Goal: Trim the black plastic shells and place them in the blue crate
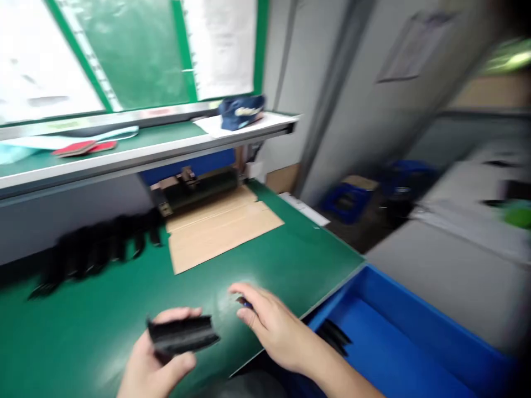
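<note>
The left hand [153,365] was low in the view, over the near edge of the green bench [298,260]. It held a black part [182,334]. The thumb was under the part and the fingers [178,315] were curled behind it, so the part was pinched flat between them. The part was long and thin and lay almost level, just above the bench.

The right hand [276,326] was just beside it, palm down, low over the bench. Its fingers were a little bent and close together. A small dark thing [244,303] showed under the fingertips. It may have been blue, but the view was too blurry to be sure. I could not tell if the fingers pinched it or only touched it.

A blue bin [398,309] stood at the right end of the bench, near the right arm. A few black strips [336,334] lay in it. A flat sheet of cardboard [219,226] lay farther back on the bench. A row of black pieces [95,249] stood at the left, very blurred. A shelf [166,146] ran above the bench, with a blue bag [240,110] and some red things [83,147] on it.
</note>
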The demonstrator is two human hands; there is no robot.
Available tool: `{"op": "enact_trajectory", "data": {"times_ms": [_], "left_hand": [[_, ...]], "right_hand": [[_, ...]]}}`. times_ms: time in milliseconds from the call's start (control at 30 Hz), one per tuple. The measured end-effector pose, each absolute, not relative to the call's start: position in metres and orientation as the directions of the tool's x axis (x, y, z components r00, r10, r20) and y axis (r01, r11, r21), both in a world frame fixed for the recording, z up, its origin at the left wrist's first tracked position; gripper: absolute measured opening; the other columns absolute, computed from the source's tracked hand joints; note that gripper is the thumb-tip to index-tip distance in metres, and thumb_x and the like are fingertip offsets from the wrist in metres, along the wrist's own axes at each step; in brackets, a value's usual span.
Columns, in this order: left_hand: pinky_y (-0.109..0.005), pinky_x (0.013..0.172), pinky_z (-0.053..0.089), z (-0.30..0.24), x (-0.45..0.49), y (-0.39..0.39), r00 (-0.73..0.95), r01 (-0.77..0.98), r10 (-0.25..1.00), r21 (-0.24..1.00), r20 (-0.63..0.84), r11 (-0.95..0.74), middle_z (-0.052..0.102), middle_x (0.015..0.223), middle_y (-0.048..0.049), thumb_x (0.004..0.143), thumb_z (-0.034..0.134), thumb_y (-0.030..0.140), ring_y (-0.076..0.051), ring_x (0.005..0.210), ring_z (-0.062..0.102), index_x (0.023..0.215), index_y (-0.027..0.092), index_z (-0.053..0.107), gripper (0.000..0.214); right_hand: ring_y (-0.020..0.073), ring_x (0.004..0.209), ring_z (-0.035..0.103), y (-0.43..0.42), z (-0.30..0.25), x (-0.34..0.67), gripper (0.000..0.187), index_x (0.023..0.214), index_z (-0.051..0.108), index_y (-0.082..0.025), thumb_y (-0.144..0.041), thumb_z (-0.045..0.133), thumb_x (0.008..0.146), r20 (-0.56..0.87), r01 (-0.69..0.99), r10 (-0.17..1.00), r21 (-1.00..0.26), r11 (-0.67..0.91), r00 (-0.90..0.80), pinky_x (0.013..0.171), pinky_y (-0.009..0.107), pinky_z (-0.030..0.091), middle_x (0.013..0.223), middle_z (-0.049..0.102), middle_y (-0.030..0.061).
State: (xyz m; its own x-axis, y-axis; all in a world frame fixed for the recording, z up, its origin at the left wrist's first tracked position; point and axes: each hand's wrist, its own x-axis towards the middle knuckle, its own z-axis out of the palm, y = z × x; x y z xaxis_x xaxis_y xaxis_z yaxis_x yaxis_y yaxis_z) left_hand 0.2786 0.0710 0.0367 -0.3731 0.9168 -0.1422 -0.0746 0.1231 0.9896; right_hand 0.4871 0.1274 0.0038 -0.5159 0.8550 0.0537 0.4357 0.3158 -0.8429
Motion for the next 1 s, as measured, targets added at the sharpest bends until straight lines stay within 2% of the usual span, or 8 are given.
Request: {"op": "enact_trajectory", "data": {"times_ms": [67,100,200,400,567,733,867,1000], "left_hand": [[-0.037,0.081,0.056,0.030,0.270,0.072,-0.320,-0.141,0.936,0.985,-0.145,0.104,0.074,0.098,-0.0092,0.044,0.088,0.043,-0.030,0.094,0.067,0.091,0.020,0.068,0.056],[-0.035,0.082,0.055,0.028,0.267,0.072,-0.299,-0.174,0.943,0.980,-0.146,0.097,0.073,0.100,-0.0097,0.047,0.088,0.039,-0.028,0.095,0.067,0.093,0.020,0.067,0.055],[-0.034,0.085,0.054,0.024,0.266,0.069,-0.293,-0.203,0.945,0.975,-0.146,0.087,0.072,0.104,-0.0104,0.052,0.088,0.033,-0.027,0.100,0.066,0.097,0.019,0.066,0.052],[-0.033,0.090,0.052,0.021,0.278,0.070,-0.271,-0.170,0.954,0.982,-0.131,0.086,0.070,0.111,-0.0102,0.061,0.083,0.025,-0.025,0.106,0.064,0.104,0.020,0.063,0.048],[-0.033,0.086,0.054,0.017,0.294,0.076,-0.399,-0.286,0.889,0.952,-0.223,0.110,0.071,0.107,-0.0093,0.058,0.085,0.029,-0.026,0.098,0.067,0.101,0.020,0.063,0.049],[-0.035,0.085,0.054,0.015,0.307,0.085,-0.381,-0.311,0.892,0.942,-0.244,0.124,0.072,0.106,-0.0093,0.059,0.084,0.030,-0.025,0.094,0.069,0.099,0.020,0.062,0.047],[-0.034,0.084,0.054,0.018,0.316,0.093,-0.416,-0.306,0.870,0.942,-0.264,0.140,0.072,0.103,-0.0096,0.057,0.085,0.033,-0.024,0.092,0.069,0.094,0.019,0.063,0.045],[-0.032,0.084,0.053,0.015,0.318,0.098,-0.383,-0.284,0.884,0.945,-0.266,0.162,0.072,0.103,-0.0102,0.057,0.085,0.032,-0.024,0.092,0.068,0.094,0.019,0.063,0.044]], "right_hand": [[0.0212,0.102,0.054,0.139,-0.004,0.474,0.052,0.129,0.046,-0.025,-0.059,0.040,0.090,0.142,0.496,0.827,-0.740,0.454,-0.544,0.088,0.036,0.045,0.115,0.057,0.0100],[0.0213,0.102,0.053,0.141,-0.007,0.468,0.057,0.129,0.045,-0.025,-0.064,0.040,0.088,0.173,0.467,0.788,-0.723,0.509,-0.591,0.088,0.036,0.045,0.116,0.057,0.0095],[0.0197,0.087,0.053,0.145,-0.013,0.456,0.062,0.121,0.049,-0.024,-0.071,0.028,0.085,0.251,0.355,0.694,-0.714,0.603,-0.675,0.078,0.034,0.042,0.098,0.058,0.0054],[0.0188,0.072,0.042,0.167,-0.014,0.451,0.073,0.095,0.057,-0.020,-0.072,0.006,0.085,0.340,0.373,0.600,-0.539,0.755,-0.724,0.066,0.033,0.030,0.081,0.053,0.0038],[0.0173,0.068,0.038,0.185,-0.016,0.456,0.075,0.082,0.055,-0.020,-0.071,0.000,0.084,0.339,0.399,0.554,-0.429,0.811,-0.761,0.063,0.033,0.024,0.077,0.051,0.0033],[0.0162,0.065,0.036,0.196,-0.023,0.462,0.073,0.071,0.050,-0.020,-0.068,-0.002,0.086,0.327,0.385,0.510,-0.378,0.842,-0.795,0.061,0.033,0.021,0.071,0.052,0.0022],[0.0155,0.062,0.037,0.202,-0.030,0.468,0.071,0.069,0.049,-0.020,-0.068,0.001,0.087,0.337,0.383,0.507,-0.372,0.846,-0.793,0.061,0.033,0.022,0.068,0.054,0.0009],[0.0149,0.060,0.041,0.205,-0.035,0.472,0.072,0.069,0.049,-0.021,-0.070,0.000,0.085,0.285,0.393,0.522,-0.404,0.826,-0.804,0.060,0.032,0.025,0.066,0.056,-0.0003]]}}
